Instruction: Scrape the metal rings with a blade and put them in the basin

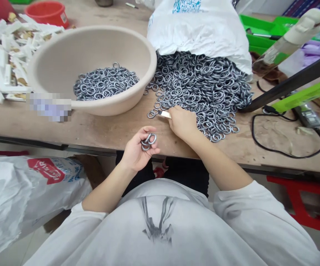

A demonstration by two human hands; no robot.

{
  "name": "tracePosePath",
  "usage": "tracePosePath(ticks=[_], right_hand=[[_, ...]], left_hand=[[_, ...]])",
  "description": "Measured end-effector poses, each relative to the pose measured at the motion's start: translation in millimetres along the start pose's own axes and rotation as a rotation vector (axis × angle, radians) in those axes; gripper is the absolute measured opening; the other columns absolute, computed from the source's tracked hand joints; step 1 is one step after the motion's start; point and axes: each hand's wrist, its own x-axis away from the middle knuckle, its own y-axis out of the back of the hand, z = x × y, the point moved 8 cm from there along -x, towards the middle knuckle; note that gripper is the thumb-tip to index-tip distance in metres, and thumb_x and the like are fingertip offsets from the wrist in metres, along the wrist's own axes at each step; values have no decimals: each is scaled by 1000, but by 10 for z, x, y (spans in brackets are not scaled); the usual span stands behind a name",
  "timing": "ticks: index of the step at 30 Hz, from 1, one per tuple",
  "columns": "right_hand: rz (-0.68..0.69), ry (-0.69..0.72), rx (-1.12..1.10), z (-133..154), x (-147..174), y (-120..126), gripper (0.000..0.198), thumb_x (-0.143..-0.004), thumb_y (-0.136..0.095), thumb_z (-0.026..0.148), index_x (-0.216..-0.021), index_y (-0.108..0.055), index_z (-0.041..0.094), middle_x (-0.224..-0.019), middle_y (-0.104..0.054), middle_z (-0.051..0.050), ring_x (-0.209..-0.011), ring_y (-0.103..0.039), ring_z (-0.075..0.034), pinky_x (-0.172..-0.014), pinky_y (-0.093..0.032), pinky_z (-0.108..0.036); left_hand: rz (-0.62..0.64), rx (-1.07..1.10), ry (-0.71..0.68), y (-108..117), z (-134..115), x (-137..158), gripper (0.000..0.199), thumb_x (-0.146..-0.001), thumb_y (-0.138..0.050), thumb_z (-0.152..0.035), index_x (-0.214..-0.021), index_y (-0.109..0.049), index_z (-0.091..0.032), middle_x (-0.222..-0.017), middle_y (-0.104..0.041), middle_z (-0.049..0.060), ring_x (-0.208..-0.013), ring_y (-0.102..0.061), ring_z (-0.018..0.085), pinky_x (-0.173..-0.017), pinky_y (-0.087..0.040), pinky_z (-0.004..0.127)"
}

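In the head view my left hand (136,152) is just off the table's front edge, palm up. Several grey rings (152,139) lie in its curled fingers. My right hand (184,122) rests at the near edge of a large heap of the same grey rings (204,87), its fingers wrapped round a small tool with a white handle and a dark tip (164,114). Whether that tip is a blade or bristles I cannot tell. Behind my left hand stands a beige basin (93,40) with a pile of grey rings (105,83) in it.
The heap spills from a white sack (198,29). White plastic pieces (7,70) lie at the left, near a red tub (47,13). A black cable (282,155), a slanted dark bar (293,81) and green trays (262,31) are at the right. Another sack (32,199) stands below the table.
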Motion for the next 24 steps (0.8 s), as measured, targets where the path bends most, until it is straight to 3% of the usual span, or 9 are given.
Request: tracePosePath(ticks=[3,6,8,10,13,15,19,21,24], right_hand=[[-47,39,-445,-22,137,62,9,-99,-61,17,-91,-64,14,-93,-61,-9,-79,-57,-24,-68,-38,-32],[-30,151,-1281,98,426,151,29,-101,-59,42,-86,-59,17,-80,-55,-3,-73,-53,-19,-66,-42,-29],[44,143,-1569,226,640,128,41,-92,-71,58,-90,-60,18,-81,-57,-2,-73,-56,-18,-64,-47,-27],[101,100,-1720,350,822,60,43,-89,-77,57,-91,-57,19,-73,-55,0,-63,-53,-16,-55,-46,-25],[-2,90,-1708,404,989,22,36,-95,-73,50,-90,-55,19,-67,-51,2,-53,-48,-12,-48,-41,-21],[-79,72,-1666,374,1042,12,34,-96,-70,50,-95,-54,19,-71,-55,1,-52,-53,-12,-47,-45,-22],[-50,68,-1659,336,1024,30,43,-90,-74,52,-115,-56,22,-89,-63,-2,-60,-62,-17,-51,-55,-27],[-82,114,-1601,293,980,117,36,-89,-73,49,-110,-62,21,-89,-64,-2,-66,-62,-17,-56,-55,-27],[-246,117,-1484,130,944,273,24,-92,-69,43,-95,-65,19,-80,-62,-1,-69,-59,-17,-62,-49,-27]], left_hand=[[-51,-20,1,45,-14,-28,15,-84,-46,-23,-86,-57,-12,-70,-53,2,-61,-58,13,-52,-57,28],[-67,-107,-62,13,16,-48,26,-87,-62,-38,-85,-54,-12,-69,-51,-1,-58,-56,11,-51,-57,26],[-26,-185,-113,-71,77,-56,44,-78,-76,-50,-87,-54,-13,-69,-51,-3,-54,-53,8,-50,-56,24],[29,-223,-156,-170,152,-53,56,-70,-80,-60,-88,-53,-14,-68,-52,-4,-52,-51,7,-48,-53,21],[66,-229,-207,-269,218,-26,59,-68,-80,-63,-84,-49,-15,-66,-50,-5,-48,-48,6,-44,-47,18],[85,-228,-209,-309,242,-2,58,-69,-80,-62,-82,-48,-15,-63,-48,-5,-45,-43,5,-40,-43,17],[139,-219,-181,-357,278,52,52,-74,-79,-57,-85,-51,-15,-61,-41,-5,-43,-31,4,-36,-33,16],[155,-226,-173,-367,287,76,50,-76,-78,-56,-86,-52,-15,-61,-38,-6,-43,-28,3,-36,-30,15],[146,-247,-183,-362,264,101,51,-78,-77,-55,-77,-45,-15,-61,-37,-5,-44,-29,3,-37,-30,14]])
